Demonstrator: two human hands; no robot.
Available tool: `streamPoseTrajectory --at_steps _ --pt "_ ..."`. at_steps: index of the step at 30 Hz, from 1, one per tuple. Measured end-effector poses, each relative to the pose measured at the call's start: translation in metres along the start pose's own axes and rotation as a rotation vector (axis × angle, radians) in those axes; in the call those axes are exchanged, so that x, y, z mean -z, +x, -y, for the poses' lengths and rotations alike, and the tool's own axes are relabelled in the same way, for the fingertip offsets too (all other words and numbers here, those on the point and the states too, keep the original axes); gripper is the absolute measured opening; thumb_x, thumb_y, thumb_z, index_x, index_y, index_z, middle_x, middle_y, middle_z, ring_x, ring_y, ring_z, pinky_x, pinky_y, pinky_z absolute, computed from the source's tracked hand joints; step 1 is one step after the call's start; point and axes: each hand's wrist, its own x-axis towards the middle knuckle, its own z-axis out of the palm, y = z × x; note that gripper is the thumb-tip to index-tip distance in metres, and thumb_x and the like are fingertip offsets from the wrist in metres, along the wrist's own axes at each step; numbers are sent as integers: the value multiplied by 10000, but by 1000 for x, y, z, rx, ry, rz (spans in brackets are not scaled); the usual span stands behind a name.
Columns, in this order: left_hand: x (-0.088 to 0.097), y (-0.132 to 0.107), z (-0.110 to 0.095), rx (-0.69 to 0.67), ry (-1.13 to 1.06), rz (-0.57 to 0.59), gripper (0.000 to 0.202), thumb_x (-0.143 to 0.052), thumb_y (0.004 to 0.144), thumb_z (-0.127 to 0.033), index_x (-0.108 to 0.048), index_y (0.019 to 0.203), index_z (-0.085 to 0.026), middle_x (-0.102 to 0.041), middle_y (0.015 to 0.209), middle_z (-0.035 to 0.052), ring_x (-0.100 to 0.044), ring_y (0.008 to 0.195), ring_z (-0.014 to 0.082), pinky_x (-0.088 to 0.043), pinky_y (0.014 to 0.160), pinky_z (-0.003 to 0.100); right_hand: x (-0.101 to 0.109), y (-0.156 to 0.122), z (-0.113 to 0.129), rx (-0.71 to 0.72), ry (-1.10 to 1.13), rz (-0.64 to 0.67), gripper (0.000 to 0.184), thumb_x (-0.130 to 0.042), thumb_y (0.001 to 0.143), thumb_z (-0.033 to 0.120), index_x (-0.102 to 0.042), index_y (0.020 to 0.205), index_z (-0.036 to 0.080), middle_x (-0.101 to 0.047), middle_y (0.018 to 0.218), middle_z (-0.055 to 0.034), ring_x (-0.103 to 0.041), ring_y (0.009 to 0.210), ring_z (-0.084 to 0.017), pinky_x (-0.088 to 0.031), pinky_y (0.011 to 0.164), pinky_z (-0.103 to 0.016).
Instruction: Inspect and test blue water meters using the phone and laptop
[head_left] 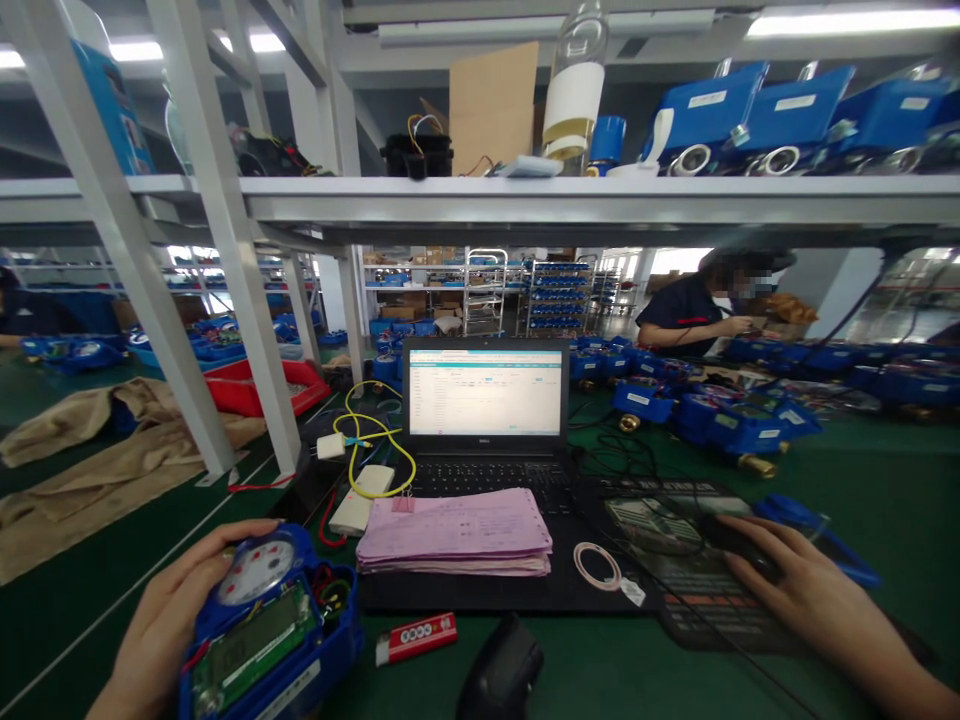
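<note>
At the lower left, my left hand (169,610) grips the side of a blue meter housing (341,625). Its inside is exposed: a green circuit board with a grey display (259,640), a white round dial (259,572) and thin wires. On the right, my right hand (806,590) rests over a black computer mouse (742,545) on a dark printed mouse pad (712,610). Between the hands stands an open laptop (484,395) with a lit page on its screen. A clipped stack of pink sheets (457,530) covers part of its keyboard.
Nearer me lie a red-and-white packet (417,638) and a black curved device (501,670). A pale ring (598,566) with a tag sits on the laptop's right side. Yellow cable (382,490) loops left of the laptop. Blue meters (739,415) and a co-worker (686,305) are beyond, under a shelf (525,205).
</note>
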Motion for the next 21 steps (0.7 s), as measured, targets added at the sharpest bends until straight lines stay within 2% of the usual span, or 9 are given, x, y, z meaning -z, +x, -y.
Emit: streamPoseTrajectory --at_steps 5,11,17,21 --pt "0 2 2 2 1 -3 348 -500 757 -483 -658 934 -229 -694 1014 -14 -615 933 229 -498 795 258 3 0 2 -34 9 -5 692 -324 783 654 -586 1256 223 -517 1260 -116 -589 1041 -323 -518 907 -478" --pt "0 0 0 32 -4 5 372 -492 755 -479 -650 955 -209 -705 949 -10 -625 833 213 -491 755 250 -1 0 -2 -16 7 -21 663 -321 796 637 -598 1235 223 -519 1256 -114 -580 1057 -308 -489 955 -461" --pt "9 12 16 10 59 25 518 -529 660 -636 -686 946 -234 -702 1001 6 -623 900 273 -482 843 318 0 0 -1 -9 1 -6 671 -307 801 634 -599 1232 211 -518 1249 -117 -583 1053 -302 -475 982 -466" --pt "13 18 25 -6 88 26 482 -510 688 -631 -691 942 -264 -694 1054 -10 -614 979 277 -479 901 334 2 0 1 -7 4 -1 683 -311 799 635 -595 1238 197 -528 1223 -126 -588 1039 -306 -480 969 -483"
